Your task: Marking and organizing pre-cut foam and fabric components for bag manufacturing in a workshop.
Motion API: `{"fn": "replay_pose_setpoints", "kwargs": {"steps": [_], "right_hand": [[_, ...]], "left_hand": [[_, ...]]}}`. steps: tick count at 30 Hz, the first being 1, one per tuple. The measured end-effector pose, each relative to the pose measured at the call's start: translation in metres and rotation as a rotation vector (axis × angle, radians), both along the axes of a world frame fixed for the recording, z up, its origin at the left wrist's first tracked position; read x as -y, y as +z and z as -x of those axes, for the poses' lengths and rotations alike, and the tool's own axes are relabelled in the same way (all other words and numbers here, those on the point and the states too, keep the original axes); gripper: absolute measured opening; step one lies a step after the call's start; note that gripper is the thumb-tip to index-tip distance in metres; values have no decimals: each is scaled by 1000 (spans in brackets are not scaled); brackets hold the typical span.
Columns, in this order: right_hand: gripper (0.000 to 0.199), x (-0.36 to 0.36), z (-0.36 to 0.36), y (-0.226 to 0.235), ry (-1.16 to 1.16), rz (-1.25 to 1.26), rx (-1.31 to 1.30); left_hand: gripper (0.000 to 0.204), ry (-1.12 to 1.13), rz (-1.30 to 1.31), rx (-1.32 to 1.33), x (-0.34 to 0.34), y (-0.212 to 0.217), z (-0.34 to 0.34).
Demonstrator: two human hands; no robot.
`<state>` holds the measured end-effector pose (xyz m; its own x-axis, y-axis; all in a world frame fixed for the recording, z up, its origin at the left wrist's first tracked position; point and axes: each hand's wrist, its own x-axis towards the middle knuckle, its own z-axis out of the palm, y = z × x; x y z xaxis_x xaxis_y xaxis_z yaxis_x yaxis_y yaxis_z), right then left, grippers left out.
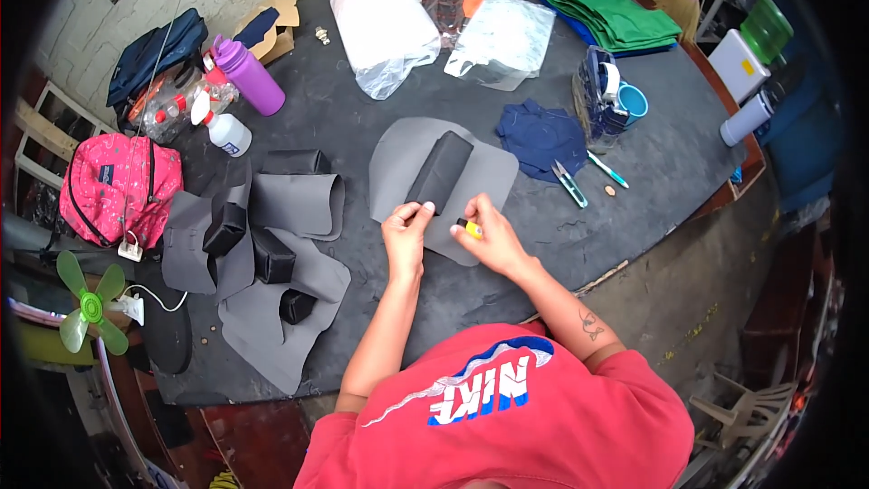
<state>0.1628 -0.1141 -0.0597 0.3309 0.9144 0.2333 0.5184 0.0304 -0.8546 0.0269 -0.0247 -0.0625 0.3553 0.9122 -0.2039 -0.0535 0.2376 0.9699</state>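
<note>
A grey fabric piece (pixel 398 158) with a black rectangular pocket part (pixel 441 169) on it lies on the dark table (pixel 362 100) in front of me. My left hand (pixel 407 235) pinches the near end of the black part with its fingertips. My right hand (pixel 489 237) grips a small yellow lighter (pixel 471 228) just right of that end, over the grey piece's near edge.
A heap of grey and black sewn pieces (pixel 262 244) lies to the left. A purple bottle (pixel 249 75), a white spray bottle (pixel 224 131), clear plastic bags (pixel 389 23), green folded fabric (pixel 606 9), navy cloth (pixel 541 136), snips (pixel 570 183) and a pen (pixel 606 168) sit around. A pink backpack (pixel 118 186) and a green fan (pixel 90 308) stand off the left edge.
</note>
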Motion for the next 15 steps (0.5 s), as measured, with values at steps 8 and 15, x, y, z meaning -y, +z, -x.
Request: {"fn": "replay_pose_setpoints", "kwargs": {"steps": [8,15], "right_hand": [[37,-14,23,0,-59,-16,247],[34,-27,32,-10,-18,35,340]], "left_hand": [[61,200,75,117,-6,-11,23],[61,180,83,266,-4,-19,21]]}}
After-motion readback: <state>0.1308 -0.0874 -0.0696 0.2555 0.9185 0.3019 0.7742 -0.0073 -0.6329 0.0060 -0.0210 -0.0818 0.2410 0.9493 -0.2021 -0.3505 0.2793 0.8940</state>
